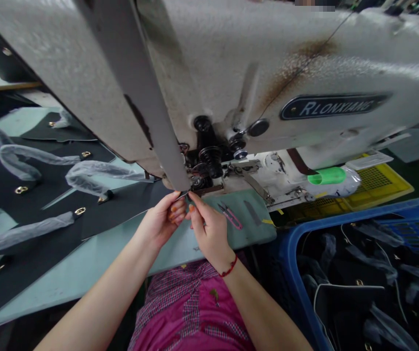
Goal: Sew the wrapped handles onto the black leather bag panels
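Note:
A large white sewing machine (304, 63) fills the upper view, its needle area (202, 183) just above my hands. My left hand (161, 222) pinches something thin and pale at the needle area, fingers pressed together. My right hand (209, 229) meets it from the right, fingertips closed at the same spot; a red cord circles its wrist. What they pinch is too small to name. A long grey strap (139, 92) runs down from the top to the needle area. Pink thread snips (231, 217) lie on the pale green table (85, 273) right of my right hand.
Black leather pieces with gold clasps and plastic-wrapped handles (29, 195) cover the table's left side. A blue crate (293, 273) at lower right holds more black pieces. A yellow tray (377, 187) and a green-capped white bottle (329, 178) sit behind it.

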A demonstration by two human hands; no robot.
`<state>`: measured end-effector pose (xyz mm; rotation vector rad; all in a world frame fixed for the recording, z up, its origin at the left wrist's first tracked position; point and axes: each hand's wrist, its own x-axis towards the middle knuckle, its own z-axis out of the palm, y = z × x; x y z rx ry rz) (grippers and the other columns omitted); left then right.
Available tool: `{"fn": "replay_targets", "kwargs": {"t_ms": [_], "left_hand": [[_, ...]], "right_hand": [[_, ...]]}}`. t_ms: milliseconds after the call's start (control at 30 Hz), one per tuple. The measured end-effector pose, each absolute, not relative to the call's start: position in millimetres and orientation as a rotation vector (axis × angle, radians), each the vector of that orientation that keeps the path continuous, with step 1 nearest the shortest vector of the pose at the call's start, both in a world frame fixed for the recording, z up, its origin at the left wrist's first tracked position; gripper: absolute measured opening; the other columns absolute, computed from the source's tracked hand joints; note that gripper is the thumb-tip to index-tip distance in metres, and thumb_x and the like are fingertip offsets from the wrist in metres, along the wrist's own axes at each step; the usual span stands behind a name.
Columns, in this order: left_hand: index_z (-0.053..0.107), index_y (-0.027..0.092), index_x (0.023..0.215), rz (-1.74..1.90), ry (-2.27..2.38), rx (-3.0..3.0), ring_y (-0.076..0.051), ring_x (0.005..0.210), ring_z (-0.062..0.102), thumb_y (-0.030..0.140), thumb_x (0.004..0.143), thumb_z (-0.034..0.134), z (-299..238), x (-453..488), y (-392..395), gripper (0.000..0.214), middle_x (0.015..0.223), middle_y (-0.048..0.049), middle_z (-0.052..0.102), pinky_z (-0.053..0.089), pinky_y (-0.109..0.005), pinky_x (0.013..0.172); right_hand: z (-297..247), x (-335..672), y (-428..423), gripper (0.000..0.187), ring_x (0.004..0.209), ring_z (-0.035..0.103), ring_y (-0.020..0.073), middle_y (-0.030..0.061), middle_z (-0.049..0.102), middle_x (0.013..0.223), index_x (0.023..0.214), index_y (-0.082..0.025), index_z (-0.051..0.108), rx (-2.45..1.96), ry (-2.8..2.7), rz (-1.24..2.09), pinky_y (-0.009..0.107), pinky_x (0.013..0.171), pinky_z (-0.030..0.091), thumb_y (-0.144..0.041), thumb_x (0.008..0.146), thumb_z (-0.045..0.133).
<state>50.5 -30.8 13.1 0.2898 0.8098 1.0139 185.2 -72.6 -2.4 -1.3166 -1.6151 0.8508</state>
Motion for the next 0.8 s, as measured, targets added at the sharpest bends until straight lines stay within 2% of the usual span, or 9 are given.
{"fn": "replay_targets", "kwargs": {"t_ms": [167,300,500,667,800], "left_hand": [[0.041,0.016,0.058,0.982,0.747,0.206,-0.003,0.038,0.027,0.019,0.081,0.063,19.3,51.4,-28.3,0.032,0.048,0.0088,0.031,0.029,-0.017,0.036],[0.048,0.015,0.064,1.012,0.751,0.197,-0.002,0.038,0.024,0.019,0.079,0.067,22.2,53.2,-31.7,0.025,0.05,0.0099,0.03,0.025,-0.016,0.035],[0.064,0.01,0.072,1.157,0.962,0.518,-0.004,0.049,0.036,0.027,0.07,0.079,9.6,54.5,-44.6,0.022,0.058,0.0043,0.046,0.031,-0.016,0.043],[0.072,0.011,0.081,1.263,1.036,0.724,-0.005,0.05,0.034,0.032,0.07,0.078,-4.2,57.4,-44.6,0.024,0.059,0.0024,0.053,0.025,-0.018,0.045],[0.071,0.012,0.08,1.318,1.06,0.738,-0.006,0.052,0.038,0.031,0.07,0.077,-2.4,63.5,-42.5,0.022,0.063,0.0009,0.059,0.028,-0.019,0.047]], "right_hand": [[-0.8,189.9,-60.0,0.035,0.088,0.07,0.0154,0.0064,0.073,0.11,0.129,-0.02,0.06,-1.322,-1.685,0.648,0.025,0.082,0.053,-0.03,0.1,0.043],[11.0,199.7,-45.2,0.032,0.087,0.068,0.0131,0.0035,0.074,0.104,0.125,-0.021,0.063,-1.335,-1.939,0.394,0.022,0.079,0.049,-0.029,0.102,0.041],[38.9,219.6,-31.0,0.028,0.077,0.063,0.0139,0.0015,0.071,0.088,0.124,-0.02,0.06,-1.267,-2.507,-0.063,0.026,0.066,0.041,-0.021,0.098,0.05],[62.4,224.6,-21.6,0.024,0.076,0.061,0.0148,0.003,0.069,0.088,0.118,-0.016,0.061,-1.148,-2.746,-0.225,0.029,0.061,0.037,-0.019,0.098,0.049],[72.2,221.7,-14.2,0.016,0.072,0.061,0.0147,0.0021,0.069,0.082,0.105,-0.017,0.064,-1.1,-2.821,-0.282,0.029,0.059,0.035,-0.018,0.096,0.05]]}}
